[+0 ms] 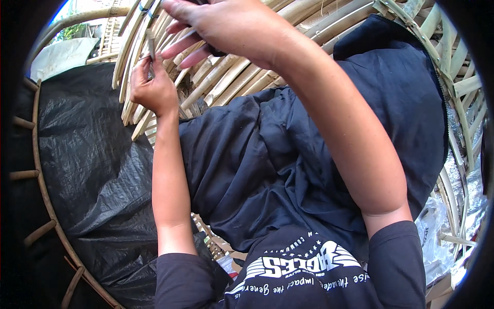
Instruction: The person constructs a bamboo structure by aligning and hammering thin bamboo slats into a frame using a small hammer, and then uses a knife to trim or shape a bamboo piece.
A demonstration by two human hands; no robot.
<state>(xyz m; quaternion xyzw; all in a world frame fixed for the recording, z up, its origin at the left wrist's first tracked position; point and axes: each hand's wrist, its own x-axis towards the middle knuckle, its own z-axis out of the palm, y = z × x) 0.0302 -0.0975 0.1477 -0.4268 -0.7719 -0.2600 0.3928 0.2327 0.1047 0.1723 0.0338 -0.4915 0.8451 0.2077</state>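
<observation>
Layout about the bamboo slats (229, 80): the left hand (157, 90) lies before their left end; the right hand (229, 28), above them. The person's clothed lap (272, 154) occupies their near side. To their left lies the plastic sheet (98, 149); farther left, the pole frame (37, 149). To their right stands the woven panel (460, 72); right and nearer, the plastic bag (432, 224).

Back from the grip, the left hand (155, 88) and right hand (231, 28) lead into bare forearms (171, 175), then short black sleeves (396, 262). Farthest behind the grip, the black T-shirt (314, 297) carries white lettering, small stars and wing-like stripes (347, 257). Between shirt and grip are loose, creased, dark blue trousers (242, 159).
</observation>
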